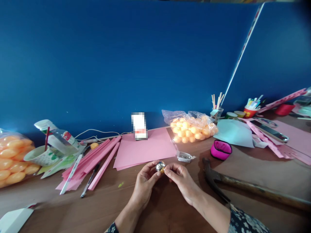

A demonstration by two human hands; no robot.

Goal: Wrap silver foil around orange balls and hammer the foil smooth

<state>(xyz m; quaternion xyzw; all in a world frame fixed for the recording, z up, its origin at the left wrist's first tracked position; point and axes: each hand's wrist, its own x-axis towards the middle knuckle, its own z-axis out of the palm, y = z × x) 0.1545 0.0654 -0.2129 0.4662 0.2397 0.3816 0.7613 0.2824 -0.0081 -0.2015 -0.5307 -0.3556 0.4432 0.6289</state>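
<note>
Between my two hands, low over the brown table, is a small shiny silver ball (160,166) with a yellow-orange part along its lower right side. My left hand (146,176) grips the ball from the left, thumb in front and fingers behind. On the other side, my right hand (181,178) is pinched closed at the ball's right edge; its fingertips partly cover the yellow-orange part. Just beyond my right hand lies a small clear packet (185,157) with dark contents I cannot make out.
Pink paper sheets (145,149) lie ahead, with pink strips (97,158) and pens to the left. A bag of orange balls (190,127) stands behind. Right of my hands are a hammer (243,183) and a magenta band (221,149). A paper cup (41,155) stands left.
</note>
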